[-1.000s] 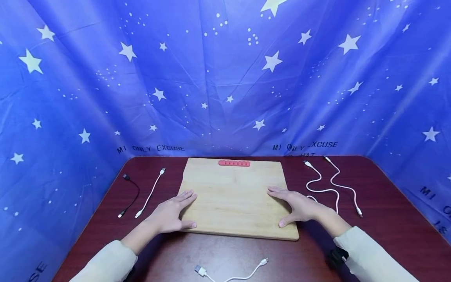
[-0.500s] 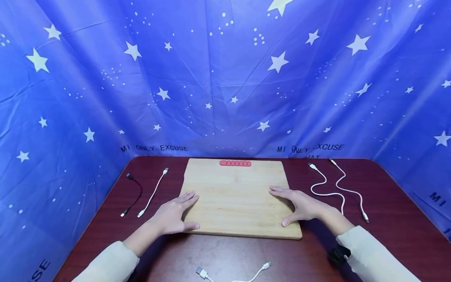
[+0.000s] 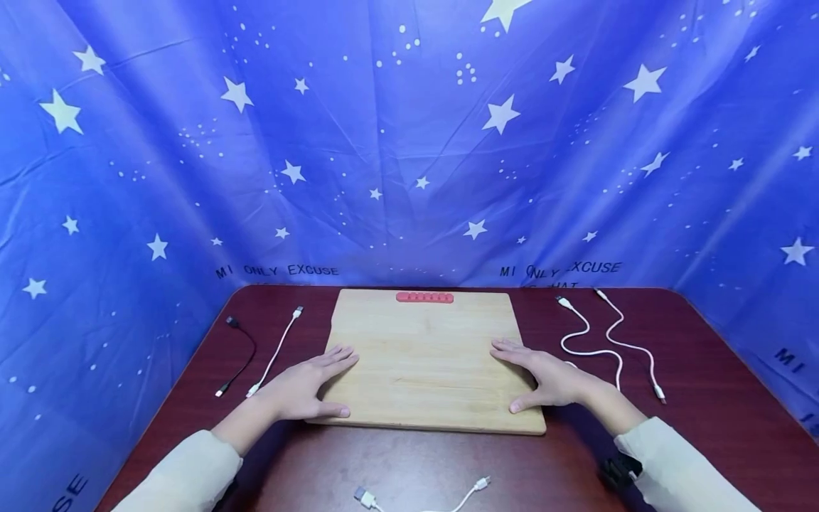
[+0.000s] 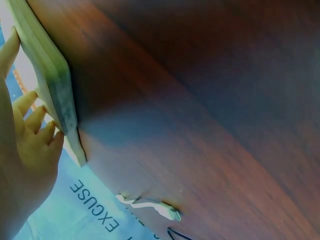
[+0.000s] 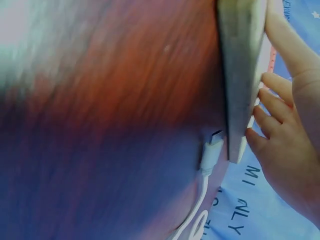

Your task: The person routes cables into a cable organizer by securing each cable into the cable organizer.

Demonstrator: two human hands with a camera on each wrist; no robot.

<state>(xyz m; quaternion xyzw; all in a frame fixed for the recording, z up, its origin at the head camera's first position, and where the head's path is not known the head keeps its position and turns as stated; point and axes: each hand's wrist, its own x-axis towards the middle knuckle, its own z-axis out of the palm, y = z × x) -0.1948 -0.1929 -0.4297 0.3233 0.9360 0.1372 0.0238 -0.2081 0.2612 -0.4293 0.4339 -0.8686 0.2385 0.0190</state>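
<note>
A light wooden cutting board [image 3: 422, 355] lies flat near the middle of the dark red table. Along its far edge is a red strip with a row of slots [image 3: 425, 298], which looks like a cable holder. My left hand [image 3: 313, 390] rests at the board's left edge, fingers spread and straight, thumb toward the near corner. On the opposite edge, my right hand [image 3: 550, 378] touches the board with its thumb and fingers extended. Both wrist views show fingertips on the top face, beside the thick board edge [image 4: 50, 75]. Neither hand grips anything.
Left of the board lie a black cable [image 3: 246, 359] and a short white cable [image 3: 279, 346]. Two longer white cables [image 3: 591, 353] [image 3: 630, 345] lie to the right. Another white cable [image 3: 461, 501] is at the near side. A blue star-print curtain [image 3: 409, 142] surrounds the table.
Both hands have shifted slightly outward along the board, the left one more visibly toward the left. The head view has swayed a little; the board and cables stay where they were.
</note>
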